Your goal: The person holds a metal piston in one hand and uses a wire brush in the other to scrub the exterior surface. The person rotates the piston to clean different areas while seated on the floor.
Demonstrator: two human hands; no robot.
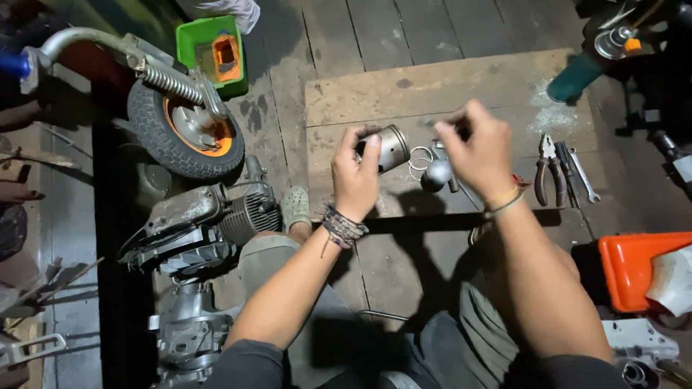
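Note:
My left hand [355, 171] grips a silver metal piston [393, 147], held above a wooden board [432, 90] on the floor. My right hand [477, 148] hovers just right of the piston with its fingers pinched together; whether something small sits between them cannot be seen. Below the hands, thin wire rings [420, 161] and a grey metal part with a round end [437, 173] lie on the board. Cord bracelets wrap my left wrist and a thin band circles my right wrist.
Pliers [543, 173] and a wrench [584, 179] lie on the board at right. A small engine [209, 223] and a wheel with an orange rim [186, 130] stand at left, a green tray [213, 50] behind. An orange plastic cover [631, 266] sits at right.

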